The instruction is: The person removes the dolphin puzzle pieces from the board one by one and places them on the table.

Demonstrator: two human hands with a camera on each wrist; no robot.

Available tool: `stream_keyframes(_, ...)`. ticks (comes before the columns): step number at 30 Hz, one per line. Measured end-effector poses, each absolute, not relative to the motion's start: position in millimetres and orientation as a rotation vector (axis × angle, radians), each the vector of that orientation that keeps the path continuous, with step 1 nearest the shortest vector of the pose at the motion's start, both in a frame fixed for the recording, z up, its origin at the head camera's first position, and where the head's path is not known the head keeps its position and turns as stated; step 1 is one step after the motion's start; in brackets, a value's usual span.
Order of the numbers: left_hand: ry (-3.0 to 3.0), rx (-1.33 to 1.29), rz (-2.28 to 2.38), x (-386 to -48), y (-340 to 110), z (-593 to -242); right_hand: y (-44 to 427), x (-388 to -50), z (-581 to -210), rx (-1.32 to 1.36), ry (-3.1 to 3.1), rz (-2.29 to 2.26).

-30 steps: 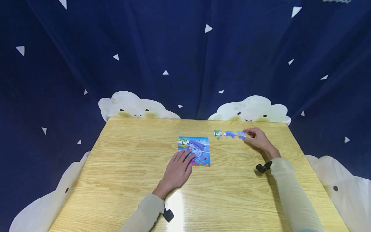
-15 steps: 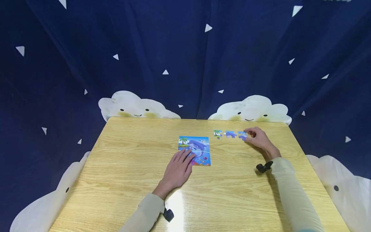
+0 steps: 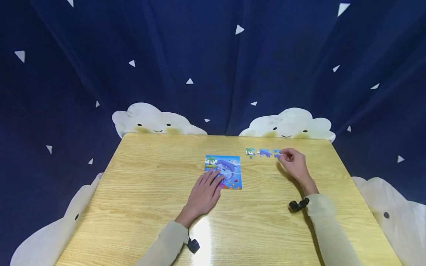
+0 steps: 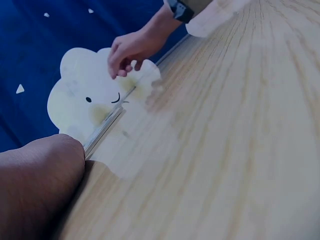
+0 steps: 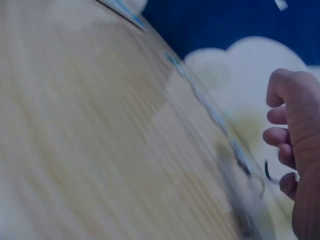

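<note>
at the far left, a white cloud shape [image 3: 60, 229] is showing beside the wooden table [image 3: 149, 177]. further right, a cream sleeve [image 3: 168, 242] is covering the left forearm, and a small black device [image 3: 193, 246] is sitting at that wrist. the left hand [image 3: 203, 194] is resting palm down, its fingers stretched out and slightly apart, the tips lying over the lower left part of the dolphin picture [image 3: 229, 168]. this flat, square sheet is lying near the middle of the table, showing a palm tree, a dolphin and orange shapes along its bottom edge.

to the right and farther back, 3 puzzle pieces are lying in a row: the palm tree piece [image 3: 250, 152], the dolphin piece [image 3: 264, 153] and, partly covered in the head view, the right-hand piece [image 3: 276, 153]. small gaps are separating them. the right hand [image 3: 295, 164] is hanging above the table near that 3rd piece, its fingers loosely bent, with the thumb near the forefinger; the right wrist view is showing it raised apart from the row. behind everything, 2 smiling clouds are lining the back edge before a dark blue curtain [image 3: 166, 55] with white triangles.
</note>
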State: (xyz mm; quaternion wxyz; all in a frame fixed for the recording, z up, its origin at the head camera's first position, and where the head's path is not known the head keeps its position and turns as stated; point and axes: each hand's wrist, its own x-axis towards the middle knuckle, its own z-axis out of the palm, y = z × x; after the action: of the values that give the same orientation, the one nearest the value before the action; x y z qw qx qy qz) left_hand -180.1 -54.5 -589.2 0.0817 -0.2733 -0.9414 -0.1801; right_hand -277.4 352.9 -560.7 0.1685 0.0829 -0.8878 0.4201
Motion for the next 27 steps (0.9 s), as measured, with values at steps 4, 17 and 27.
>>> stream_keyframes(4, -2.816, -0.805, -0.542, -179, -55, -589, 324, -270, -556, 0.348, -2.494, 1.285)
stream_keyframes(17, -2.701, -0.770, -0.734, -180, -57, -589, 220, -256, -553, 0.844, -2.575, 1.324)
stream_keyframes(27, -2.653, -0.706, -0.732, -176, -56, -588, 167, -263, -552, 0.996, -2.676, 1.200)
